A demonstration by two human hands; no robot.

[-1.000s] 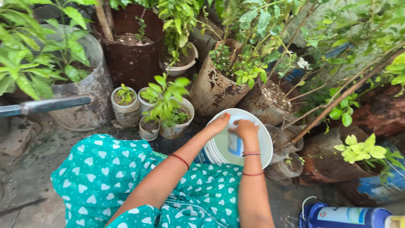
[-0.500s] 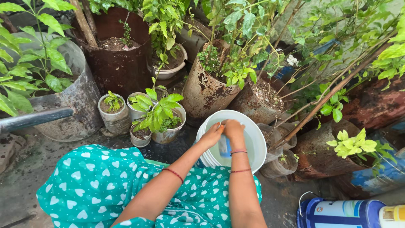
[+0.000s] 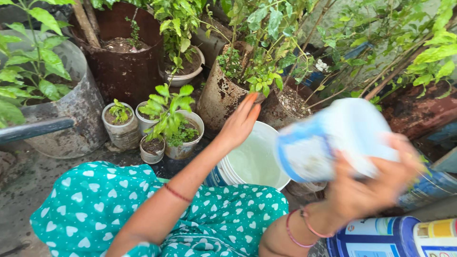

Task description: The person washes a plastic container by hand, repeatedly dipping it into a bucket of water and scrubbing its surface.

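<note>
- Since the earlier frame, the right hand (image 3: 369, 190) has been lifted out of the white bucket (image 3: 254, 162) and brought near the camera, to the right, with a white-and-blue container (image 3: 333, 138) now raised clear of the bucket.
- That container is blurred by motion; it is seen tilted on its side, and the right grip is closed around its near end, fingers wrapped over it.
- The left hand (image 3: 240, 121) is held open and flat, fingers stretched together, over the far left rim of the bucket; nothing is held in it, and whether the rim is touched cannot be told.
- The bucket stands on the ground just beyond the lap, which is covered by a green garment with white hearts (image 3: 95, 204).
- Red bangles are worn on both wrists.
- Left of the bucket, a cluster of small pots with seedlings (image 3: 152, 128) is set close together; a large grey metal pot (image 3: 76, 109) stands further left.
- A rusty drum planter (image 3: 221, 97) stands just beyond the bucket.
- At the near right corner, blue-and-white tins (image 3: 395, 238) are partly seen.
</note>
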